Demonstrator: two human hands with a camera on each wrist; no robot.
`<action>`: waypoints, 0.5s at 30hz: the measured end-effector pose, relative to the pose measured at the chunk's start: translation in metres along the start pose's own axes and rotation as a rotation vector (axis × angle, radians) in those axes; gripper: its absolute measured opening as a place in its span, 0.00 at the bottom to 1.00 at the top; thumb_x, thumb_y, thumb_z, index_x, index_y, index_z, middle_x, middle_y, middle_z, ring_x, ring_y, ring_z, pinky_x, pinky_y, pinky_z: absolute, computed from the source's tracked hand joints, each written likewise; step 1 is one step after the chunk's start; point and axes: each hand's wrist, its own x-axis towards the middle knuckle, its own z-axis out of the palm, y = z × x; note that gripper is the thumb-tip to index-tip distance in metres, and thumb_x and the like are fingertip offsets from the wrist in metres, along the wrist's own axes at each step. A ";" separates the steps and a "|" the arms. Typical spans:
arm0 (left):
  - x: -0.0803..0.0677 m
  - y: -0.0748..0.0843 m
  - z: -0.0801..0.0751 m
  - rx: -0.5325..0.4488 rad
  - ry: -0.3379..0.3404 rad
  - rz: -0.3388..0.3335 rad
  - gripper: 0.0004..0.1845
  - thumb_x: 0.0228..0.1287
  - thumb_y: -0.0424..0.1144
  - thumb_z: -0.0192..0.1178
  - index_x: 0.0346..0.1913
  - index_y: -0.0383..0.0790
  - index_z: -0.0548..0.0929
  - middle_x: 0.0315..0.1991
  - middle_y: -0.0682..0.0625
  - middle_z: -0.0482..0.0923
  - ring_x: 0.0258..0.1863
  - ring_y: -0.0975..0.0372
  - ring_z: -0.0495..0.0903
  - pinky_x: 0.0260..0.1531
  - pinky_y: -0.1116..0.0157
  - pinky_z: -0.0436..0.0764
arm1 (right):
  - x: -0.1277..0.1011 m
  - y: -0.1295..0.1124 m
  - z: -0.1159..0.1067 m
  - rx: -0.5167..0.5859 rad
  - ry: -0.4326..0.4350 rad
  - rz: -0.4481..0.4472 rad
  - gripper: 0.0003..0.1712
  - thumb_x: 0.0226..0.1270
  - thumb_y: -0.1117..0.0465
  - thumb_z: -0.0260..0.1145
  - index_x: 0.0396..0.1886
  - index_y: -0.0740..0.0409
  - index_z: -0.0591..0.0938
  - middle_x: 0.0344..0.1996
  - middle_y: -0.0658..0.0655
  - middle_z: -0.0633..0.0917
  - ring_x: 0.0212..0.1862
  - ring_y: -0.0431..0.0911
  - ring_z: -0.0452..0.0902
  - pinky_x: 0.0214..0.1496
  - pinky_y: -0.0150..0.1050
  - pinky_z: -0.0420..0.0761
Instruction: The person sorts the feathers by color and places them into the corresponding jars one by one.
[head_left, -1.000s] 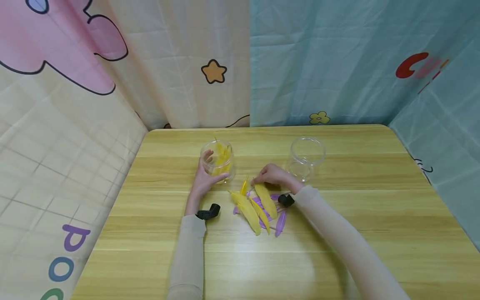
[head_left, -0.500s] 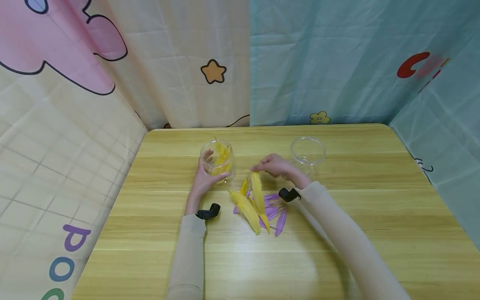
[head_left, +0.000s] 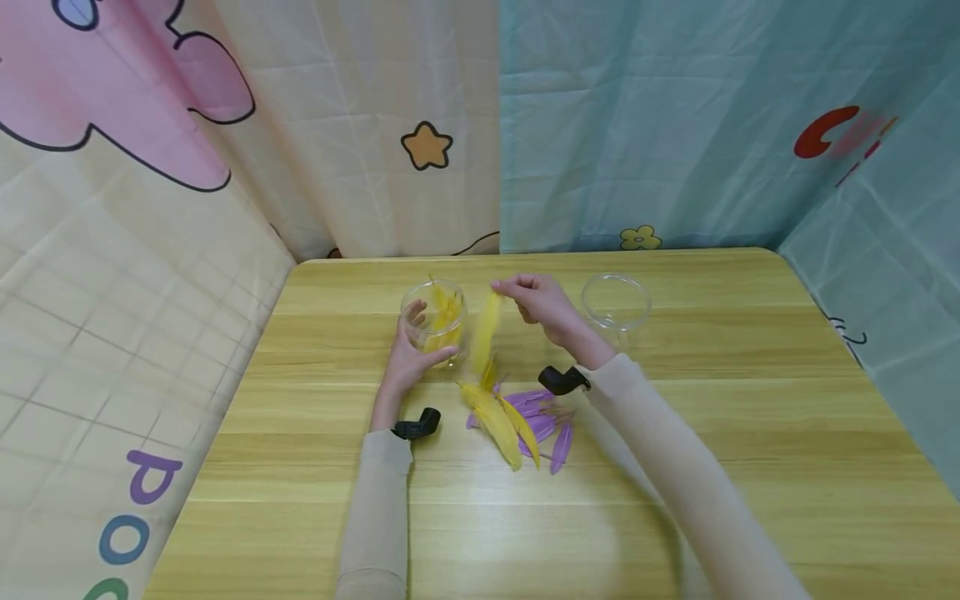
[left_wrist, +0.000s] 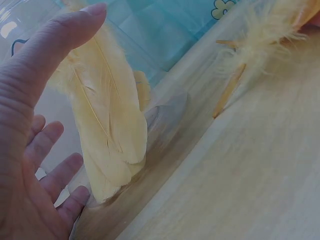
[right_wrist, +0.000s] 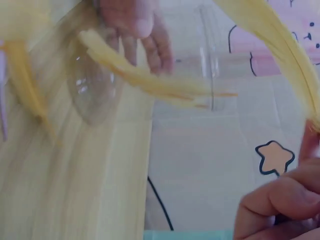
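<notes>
Table [head_left: 750,433]: wood-grain top, smooth, slight sheen. Jar [head_left: 435,321]: clear plastic, glossy, showed reflections. Second jar [head_left: 615,312]: same clear glossy plastic. Yellow feather [head_left: 483,333]: soft, matt, fluffy at base. Purple feathers [head_left: 543,421]: matt, fine-barbed. Curtains [head_left: 675,125]: thin creased cloth, faintly shiny. Sleeves [head_left: 375,517]: matt knit cloth.

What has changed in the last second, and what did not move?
The right hand lifted one yellow feather off the pile of feathers and carried it up and left, beside the jar with yellow feathers. It pinches the feather by its top end. The left hand kept holding that jar; the empty jar and pile stayed.
</notes>
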 end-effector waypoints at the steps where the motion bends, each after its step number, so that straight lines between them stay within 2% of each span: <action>1: 0.000 0.000 0.000 -0.003 -0.002 -0.001 0.53 0.47 0.31 0.74 0.72 0.35 0.50 0.71 0.40 0.52 0.69 0.46 0.51 0.64 0.48 0.55 | 0.001 -0.003 0.003 0.043 0.019 -0.022 0.16 0.61 0.47 0.68 0.29 0.55 0.83 0.09 0.48 0.58 0.13 0.41 0.47 0.19 0.36 0.51; 5: -0.001 0.000 0.000 -0.010 -0.008 -0.006 0.53 0.47 0.31 0.74 0.72 0.35 0.50 0.71 0.41 0.52 0.69 0.47 0.51 0.63 0.48 0.56 | 0.004 -0.013 0.015 0.214 0.100 -0.134 0.12 0.63 0.50 0.67 0.31 0.53 0.84 0.08 0.48 0.60 0.11 0.41 0.47 0.17 0.35 0.51; 8: -0.001 0.000 -0.001 -0.010 -0.004 -0.019 0.53 0.47 0.32 0.74 0.72 0.37 0.50 0.71 0.44 0.52 0.69 0.49 0.52 0.64 0.50 0.57 | 0.008 -0.017 0.025 0.299 0.163 -0.203 0.10 0.62 0.51 0.68 0.31 0.53 0.84 0.08 0.47 0.62 0.10 0.40 0.47 0.15 0.33 0.50; 11: -0.002 0.001 -0.001 -0.005 0.000 -0.035 0.54 0.47 0.33 0.74 0.72 0.39 0.50 0.71 0.44 0.52 0.69 0.48 0.52 0.64 0.51 0.57 | 0.012 -0.016 0.033 0.298 0.226 -0.239 0.11 0.61 0.50 0.69 0.30 0.53 0.83 0.08 0.47 0.63 0.10 0.39 0.49 0.14 0.32 0.51; 15: -0.002 0.000 -0.001 -0.001 0.001 -0.039 0.54 0.47 0.34 0.75 0.72 0.39 0.50 0.71 0.45 0.53 0.69 0.50 0.53 0.64 0.52 0.57 | 0.017 -0.008 0.041 0.209 0.287 -0.271 0.12 0.61 0.51 0.69 0.32 0.55 0.85 0.10 0.46 0.65 0.13 0.39 0.54 0.16 0.32 0.55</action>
